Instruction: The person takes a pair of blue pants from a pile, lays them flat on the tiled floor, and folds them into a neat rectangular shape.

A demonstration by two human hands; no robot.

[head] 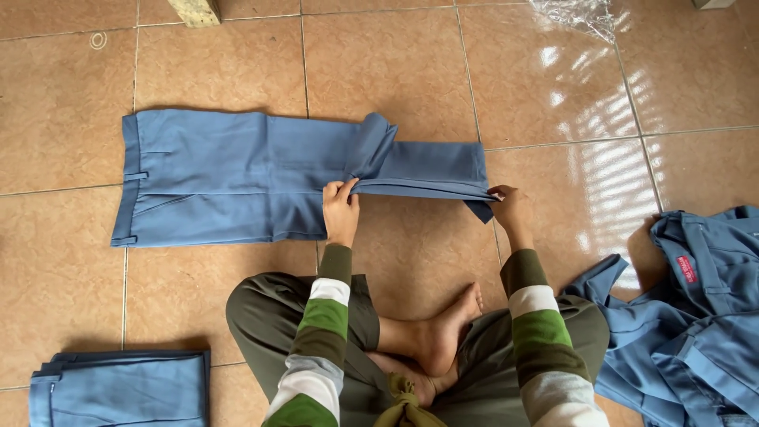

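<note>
The blue trousers (237, 174) lie flat on the tiled floor (63, 71), long axis left to right, waistband far left; the left hand (341, 207) pinches the leg's near edge mid-length, the right hand (510, 207) pinches the hem end.

Single view, head-mounted on a seated person. It looks steeply down and forward over the crossed legs (411, 340) onto the tiled floor (379, 63). Range is close: both sleeves enter from the bottom edge, and the floor fills the frame to its top edge. No second view, so no overlap.
</note>
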